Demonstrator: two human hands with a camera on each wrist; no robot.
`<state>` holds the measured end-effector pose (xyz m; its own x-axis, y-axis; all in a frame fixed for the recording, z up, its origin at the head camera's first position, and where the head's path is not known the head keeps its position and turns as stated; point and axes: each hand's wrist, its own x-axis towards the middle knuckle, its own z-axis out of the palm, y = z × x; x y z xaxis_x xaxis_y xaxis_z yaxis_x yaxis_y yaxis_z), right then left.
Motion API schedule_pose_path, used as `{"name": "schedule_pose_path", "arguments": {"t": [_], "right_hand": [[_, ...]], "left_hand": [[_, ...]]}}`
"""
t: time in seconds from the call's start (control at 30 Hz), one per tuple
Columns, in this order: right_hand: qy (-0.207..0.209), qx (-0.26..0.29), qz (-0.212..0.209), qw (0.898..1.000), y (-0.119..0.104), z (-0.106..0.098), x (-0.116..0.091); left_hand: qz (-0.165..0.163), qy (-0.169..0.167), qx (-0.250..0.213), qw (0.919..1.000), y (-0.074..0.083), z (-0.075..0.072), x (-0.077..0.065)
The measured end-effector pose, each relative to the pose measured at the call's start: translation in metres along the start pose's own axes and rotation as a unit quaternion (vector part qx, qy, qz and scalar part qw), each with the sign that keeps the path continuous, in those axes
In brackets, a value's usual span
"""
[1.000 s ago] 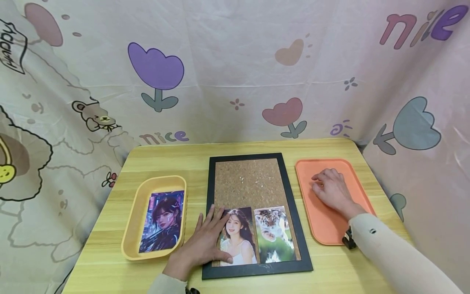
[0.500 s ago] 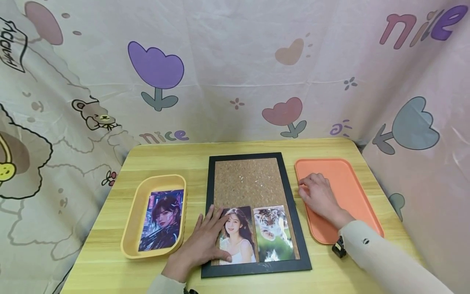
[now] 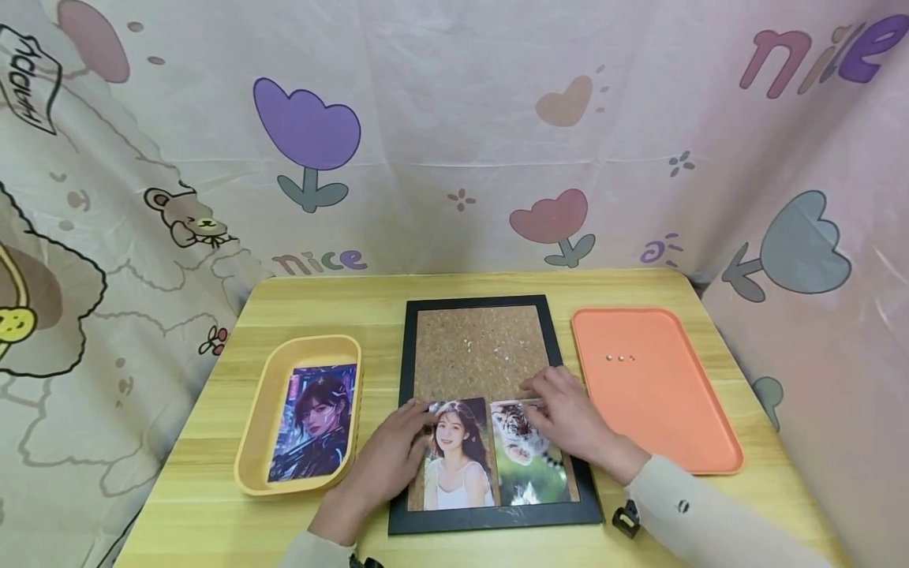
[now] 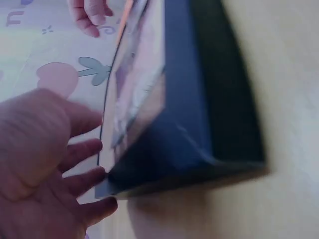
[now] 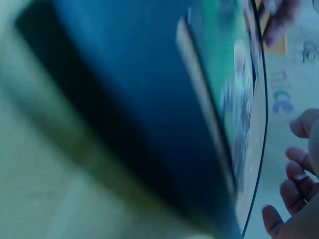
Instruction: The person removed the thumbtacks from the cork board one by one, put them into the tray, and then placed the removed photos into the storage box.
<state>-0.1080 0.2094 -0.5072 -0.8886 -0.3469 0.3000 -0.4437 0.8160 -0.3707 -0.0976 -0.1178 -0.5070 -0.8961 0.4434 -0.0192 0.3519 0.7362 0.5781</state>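
Observation:
A black-rimmed corkboard point(image 3: 483, 347) lies flat in the middle of the table. On its lower half are two photos side by side: a portrait of a person point(image 3: 460, 465) and a tiger cub on grass point(image 3: 529, 465). My left hand point(image 3: 383, 457) is at the board's left rim, its fingertips at the portrait's upper left edge. My right hand point(image 3: 575, 418) reaches over the right rim, with finger and thumb apart at the top of the tiger photo. No held thing shows in either hand. In the right wrist view, the fingers point(image 5: 294, 194) are loosely bent.
At the left, a yellow basket point(image 3: 248, 442) holds a purple-blue illustrated picture point(image 3: 316, 426). An orange tray point(image 3: 667, 410) at the right bears a few tiny pin-like pieces point(image 3: 621, 358). A printed curtain point(image 3: 440, 118) hangs behind and beside the wooden table point(image 3: 319, 308).
My right hand has moved left from the orange tray to the tiger photo, uncovering the tiny pieces. My left thumb has lifted off the portrait's lower part.

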Motion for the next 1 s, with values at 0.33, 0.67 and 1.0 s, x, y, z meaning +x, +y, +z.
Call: {"name": "schedule_pose_path", "arguments": {"t": [0.33, 0.67, 1.0], "right_hand": [[-0.134, -0.005, -0.007, 0.991, -0.042, 0.017, -0.01], [-0.158, -0.052, -0.044, 0.985, -0.048, 0.026, -0.012], [-0.17, -0.067, -0.053, 0.982, -0.047, 0.029, -0.013]], "left_hand": [[-0.139, 0.064, -0.117, 0.9813, 0.008, -0.015, 0.024], [-0.2, 0.024, -0.276, 0.9399, 0.005, -0.027, 0.039], [-0.229, -0.005, -0.306, 0.9242, 0.006, -0.028, 0.045]]}}
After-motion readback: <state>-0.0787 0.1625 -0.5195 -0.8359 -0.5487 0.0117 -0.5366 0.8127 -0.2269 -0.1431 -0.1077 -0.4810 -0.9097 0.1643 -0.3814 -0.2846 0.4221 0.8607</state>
